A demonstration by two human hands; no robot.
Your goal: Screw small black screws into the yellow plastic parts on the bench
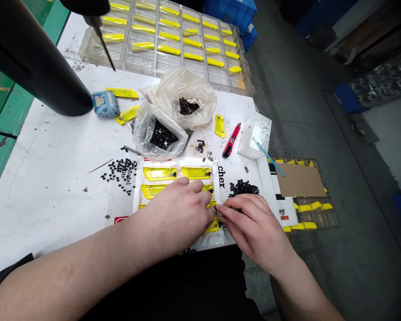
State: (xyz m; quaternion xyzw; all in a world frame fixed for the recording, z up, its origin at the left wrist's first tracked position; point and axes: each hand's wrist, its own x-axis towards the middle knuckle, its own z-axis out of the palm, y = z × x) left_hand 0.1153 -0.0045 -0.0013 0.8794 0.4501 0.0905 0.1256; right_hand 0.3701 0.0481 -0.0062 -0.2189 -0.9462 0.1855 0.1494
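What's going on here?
A person is working with both bare hands at a white-topped bench. The left hand has its fingertips on yellow plastic parts laid out on a white sheet, and the right hand brings its fingers to the edge of one, beside a pile of small black pieces. More black pieces sit in two plastic bags, and a red utility knife lies nearby.

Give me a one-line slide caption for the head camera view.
Left hand and right hand meet over yellow plastic parts, beside a pile of loose black pieces.
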